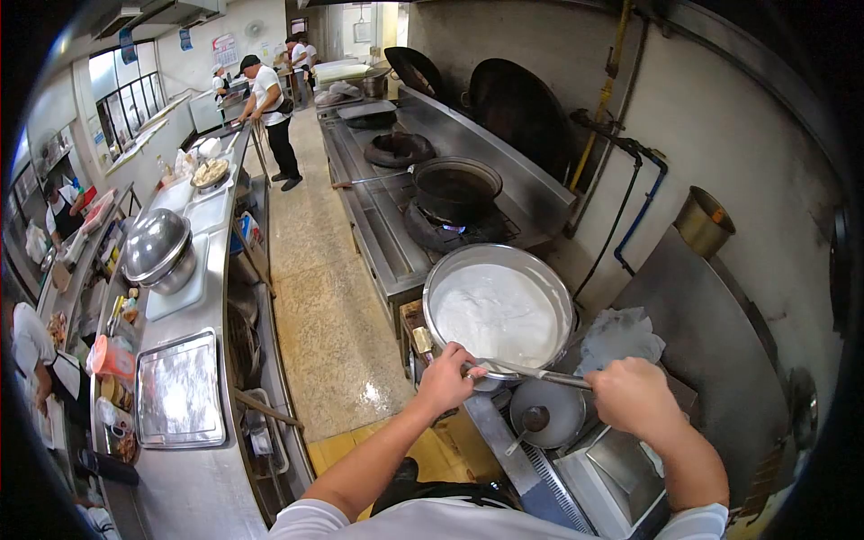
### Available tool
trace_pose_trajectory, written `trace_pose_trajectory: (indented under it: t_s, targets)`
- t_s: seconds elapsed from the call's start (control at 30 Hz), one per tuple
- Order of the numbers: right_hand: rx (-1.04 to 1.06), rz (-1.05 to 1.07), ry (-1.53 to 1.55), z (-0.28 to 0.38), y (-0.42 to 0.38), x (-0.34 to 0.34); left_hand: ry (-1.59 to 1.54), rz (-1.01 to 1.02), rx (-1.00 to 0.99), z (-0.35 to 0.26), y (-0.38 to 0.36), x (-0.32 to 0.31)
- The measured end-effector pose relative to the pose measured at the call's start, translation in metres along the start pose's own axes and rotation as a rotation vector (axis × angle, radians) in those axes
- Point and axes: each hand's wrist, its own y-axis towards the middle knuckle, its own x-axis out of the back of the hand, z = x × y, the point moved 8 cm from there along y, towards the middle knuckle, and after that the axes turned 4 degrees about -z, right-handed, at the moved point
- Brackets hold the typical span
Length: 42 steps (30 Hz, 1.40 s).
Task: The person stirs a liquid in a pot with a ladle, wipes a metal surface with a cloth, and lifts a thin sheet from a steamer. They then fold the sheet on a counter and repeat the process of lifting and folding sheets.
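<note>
A large metal bowl [432, 297] of smooth white batter-like mixture [499, 310] stands in front of me, beside the stove. My right hand [637, 396] is closed around the handle end of a long metal-handled tool [540, 373]. This tool lies across the near side of the bowl, and its kind cannot be made out. At its other end, by the bowl's near left rim, my left hand [447, 378] has its fingers curled around it. Below the bowl sits a pale round pan [562, 409] with a dark ladle [535, 418] in it.
A dark wok of liquid [457, 184] sits over a blue flame on the stove [382, 229]. Crumpled plastic [621, 337] lies right of the bowl. Along the left counter are a metal tray [180, 387] and a domed bowl [157, 247]. A co-worker [268, 112] stands up the aisle.
</note>
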Motion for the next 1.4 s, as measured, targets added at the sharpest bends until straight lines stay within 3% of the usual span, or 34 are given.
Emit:
trace_pose_trajectory:
  t_s: [0.07, 0.27, 0.47, 0.6, 0.7, 0.73, 0.83, 0.9, 1.03, 1.17, 1.23, 1.4]
  targets:
    - [0.081, -0.055, -0.005, 0.011, 0.012, -0.016, -0.002, 0.004, 0.008, 0.000, 0.000, 0.000]
    - [0.038, -0.120, 0.004, 0.042, 0.054, -0.085, -0.023, -0.030, -0.030, 0.001, 0.000, 0.001]
    - [-0.089, -0.318, -0.178, 0.019, 0.089, -0.157, -0.020, -0.045, -0.043, 0.003, 0.000, -0.001]
    - [-0.178, -0.107, -0.113, -0.014, 0.096, -0.187, -0.023, -0.051, -0.044, 0.005, 0.000, -0.002]
    - [-0.077, 0.046, -0.021, -0.033, 0.100, -0.189, -0.035, -0.061, -0.048, 0.006, 0.000, -0.002]
    - [-0.005, 0.074, 0.108, -0.025, 0.092, -0.147, -0.040, -0.066, -0.049, 0.006, 0.000, -0.002]
    - [-0.131, 0.583, 0.137, -0.032, 0.104, -0.109, -0.053, -0.074, -0.056, 0.002, -0.001, 0.001]
    - [-0.158, 0.779, 0.279, -0.044, 0.115, -0.105, -0.038, -0.060, -0.052, 0.004, -0.001, -0.001]
    - [-0.201, 0.833, 0.583, -0.050, 0.124, -0.112, -0.022, -0.059, -0.048, 0.003, 0.000, 0.000]
    - [-0.052, 0.624, 0.494, -0.005, 0.118, -0.123, -0.051, -0.065, -0.044, 0.004, -0.001, 0.001]
    - [-0.098, 0.318, 0.363, 0.016, 0.121, -0.150, -0.057, -0.053, -0.043, 0.006, 0.001, -0.001]
    - [-0.141, 0.069, 0.130, 0.045, 0.101, -0.146, -0.054, -0.058, -0.056, 0.004, -0.001, 0.003]
